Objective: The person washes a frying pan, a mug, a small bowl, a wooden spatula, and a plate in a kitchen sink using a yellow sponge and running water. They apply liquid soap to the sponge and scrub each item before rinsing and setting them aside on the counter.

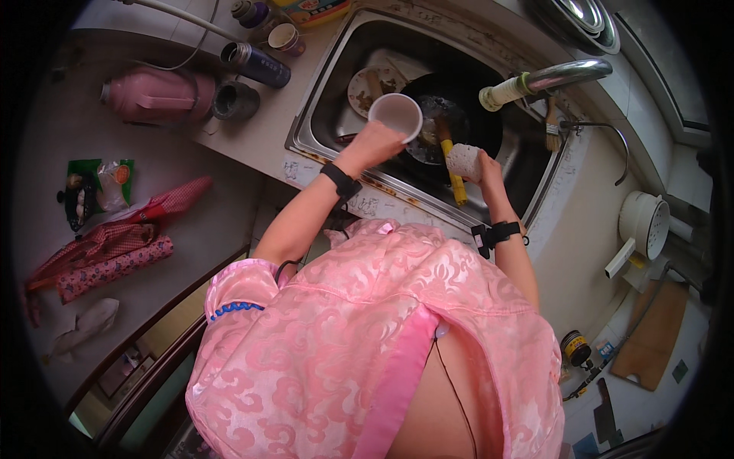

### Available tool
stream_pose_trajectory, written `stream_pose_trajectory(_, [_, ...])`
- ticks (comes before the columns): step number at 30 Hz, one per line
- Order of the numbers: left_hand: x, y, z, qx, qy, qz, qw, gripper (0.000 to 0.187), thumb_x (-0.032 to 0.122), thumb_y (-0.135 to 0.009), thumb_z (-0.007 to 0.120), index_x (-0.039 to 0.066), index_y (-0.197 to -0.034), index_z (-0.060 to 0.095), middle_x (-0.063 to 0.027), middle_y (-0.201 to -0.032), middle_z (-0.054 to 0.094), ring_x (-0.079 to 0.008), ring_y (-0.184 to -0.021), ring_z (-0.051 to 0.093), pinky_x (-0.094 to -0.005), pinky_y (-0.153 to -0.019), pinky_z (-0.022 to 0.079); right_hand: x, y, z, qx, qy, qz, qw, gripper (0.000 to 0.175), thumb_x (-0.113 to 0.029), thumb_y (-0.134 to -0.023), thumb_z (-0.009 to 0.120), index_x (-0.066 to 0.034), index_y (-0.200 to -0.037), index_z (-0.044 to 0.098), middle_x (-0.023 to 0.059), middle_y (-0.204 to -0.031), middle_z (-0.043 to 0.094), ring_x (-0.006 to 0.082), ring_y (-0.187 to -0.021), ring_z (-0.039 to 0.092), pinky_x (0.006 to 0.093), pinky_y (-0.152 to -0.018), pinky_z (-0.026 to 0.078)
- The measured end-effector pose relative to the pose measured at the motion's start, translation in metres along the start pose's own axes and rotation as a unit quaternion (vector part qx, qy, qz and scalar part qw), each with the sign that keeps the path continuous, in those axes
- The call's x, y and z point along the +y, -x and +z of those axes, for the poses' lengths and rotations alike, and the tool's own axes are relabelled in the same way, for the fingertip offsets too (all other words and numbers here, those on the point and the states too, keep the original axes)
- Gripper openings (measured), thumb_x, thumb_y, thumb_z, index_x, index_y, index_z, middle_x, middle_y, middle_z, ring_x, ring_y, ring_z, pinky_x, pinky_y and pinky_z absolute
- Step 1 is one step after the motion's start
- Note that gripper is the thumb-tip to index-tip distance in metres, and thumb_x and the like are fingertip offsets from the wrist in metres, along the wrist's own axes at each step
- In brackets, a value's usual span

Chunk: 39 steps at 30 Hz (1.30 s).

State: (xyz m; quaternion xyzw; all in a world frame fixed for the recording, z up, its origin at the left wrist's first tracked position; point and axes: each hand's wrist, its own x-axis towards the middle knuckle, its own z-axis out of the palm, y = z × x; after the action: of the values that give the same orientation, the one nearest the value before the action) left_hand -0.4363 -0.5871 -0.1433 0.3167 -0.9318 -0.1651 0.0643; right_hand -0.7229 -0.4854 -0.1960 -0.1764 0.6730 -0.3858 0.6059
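Note:
Over the stainless steel sink (328,123), my left hand (375,143) holds a white bowl (395,115) by its rim, its opening facing up. My right hand (490,172) grips a pale, pitted sponge-like block (464,161); its exact kind is unclear. Beneath both hands a dark wok (487,123) sits in the basin with water and suds in it. A brush or handle with a yellow part (453,172) lies across the wok, its far end hard to make out. A patterned plate (358,97) with food scraps lies at the left of the basin.
A chrome faucet (567,72) arches over the sink's right side, with a bristle brush (551,126) beside it. Left stand a dark blue flask (264,66), a paper cup (285,40) and a pink thermos (157,94). A white pot (642,224), cutting board (651,333) and cleaver (605,416) are right.

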Motion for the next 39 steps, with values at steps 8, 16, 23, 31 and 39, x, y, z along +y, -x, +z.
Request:
stream_pose_trajectory(8, [-0.112,0.022,0.005,-0.107,-0.062,-0.064,0.99,0.026,0.033,-0.083,0.062,0.009,-0.079,0.067,-0.0152,-0.074,0.065,-0.0357,-0.074,0.063,-0.0458,-0.067,0.049,-0.013,0.027,0.005,-0.045,-0.039,0.0,0.998,0.047,-0.04,-0.097,0.046,0.0003,-0.118,0.055,0.0122,-0.107,0.063,0.0247,-0.094,0.064,0.0368,-0.073,0.057])
stream_pose_trajectory(16, [-0.146,0.012,0.041,-0.276,-0.081,-0.07,0.955,0.023,0.029,-0.078,0.066,0.01,-0.089,0.071,-0.0133,-0.087,0.068,-0.0334,-0.089,0.063,-0.0428,-0.081,0.05,-0.023,0.036,0.017,-0.046,-0.044,-0.004,0.998,0.049,-0.042,-0.097,0.045,0.0006,-0.119,0.055,0.0126,-0.109,0.062,0.0249,-0.095,0.064,0.037,-0.073,0.057])
stream_pose_trajectory(23, [-0.162,0.028,0.083,-0.343,-0.075,-0.122,0.928,0.023,0.023,-0.075,0.067,0.012,-0.095,0.071,-0.0129,-0.095,0.067,-0.0335,-0.098,0.061,-0.0406,-0.087,0.05,-0.027,0.046,0.004,-0.043,-0.033,0.014,0.998,0.052,-0.043,-0.097,0.043,0.0004,-0.124,0.052,0.0135,-0.114,0.062,0.0262,-0.1,0.064,0.0382,-0.078,0.056])
stream_pose_trajectory(31, [-0.175,0.057,0.127,-0.24,-0.133,-0.045,0.961,0.021,0.014,-0.079,0.057,0.011,-0.094,0.071,-0.0135,-0.099,0.067,-0.0328,-0.101,0.061,-0.0399,-0.089,0.05,-0.035,0.043,0.017,-0.045,-0.022,0.018,0.999,0.05,-0.044,-0.097,0.044,-0.0011,-0.121,0.055,0.013,-0.112,0.062,0.0248,-0.099,0.064,0.037,-0.075,0.057])
stream_pose_trajectory(39, [-0.143,0.078,-0.004,0.045,0.159,-0.462,0.872,0.031,0.032,-0.083,0.059,0.009,-0.102,0.067,-0.0186,-0.107,0.064,-0.0352,-0.099,0.061,-0.0443,-0.08,0.049,-0.028,0.029,0.023,-0.067,-0.102,0.011,0.992,0.048,-0.041,-0.098,0.044,-0.0012,-0.123,0.055,0.0114,-0.116,0.062,0.0228,-0.104,0.062,0.0364,-0.088,0.05])
